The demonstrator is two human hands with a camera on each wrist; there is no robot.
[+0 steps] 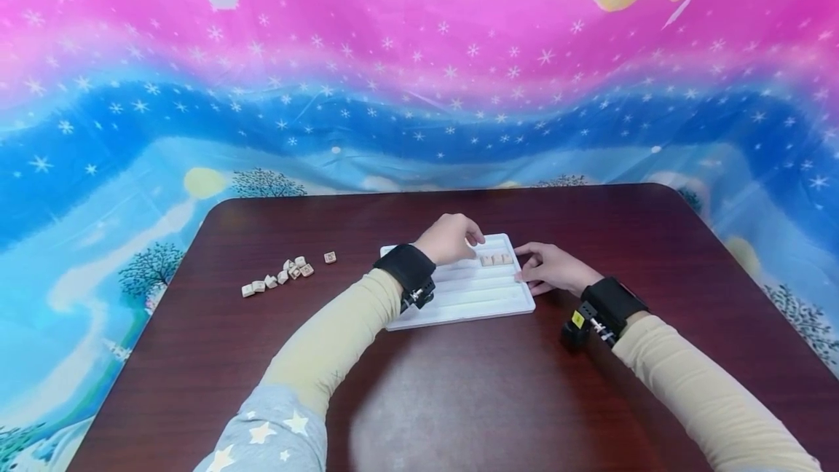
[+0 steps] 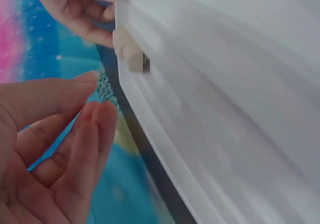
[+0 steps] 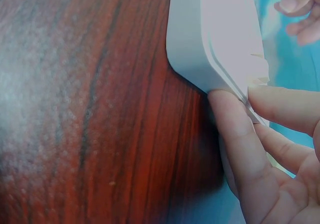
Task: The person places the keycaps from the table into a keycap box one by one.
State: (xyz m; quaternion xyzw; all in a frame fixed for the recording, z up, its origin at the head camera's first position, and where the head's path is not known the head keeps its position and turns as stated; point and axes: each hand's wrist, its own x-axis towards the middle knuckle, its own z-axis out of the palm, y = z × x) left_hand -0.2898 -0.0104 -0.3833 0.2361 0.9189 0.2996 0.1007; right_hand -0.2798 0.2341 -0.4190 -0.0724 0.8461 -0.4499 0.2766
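Nearest us, the dark table (image 1: 459, 399); on it a white ridged tray (image 1: 485, 304), its right rim pinched by the right hand (image 1: 557, 268), thumb against fingers; loose cubes (image 1: 272, 282) lie well left of it; a short row of cubes (image 1: 496, 260) sits in a channel near the right end; the left hand (image 1: 448, 239) hovers above, fingers loosely bent, holding nothing we see; we judge a rim tug or fingertip brush could topple the row; beyond, patterned cloth (image 1: 419, 130)
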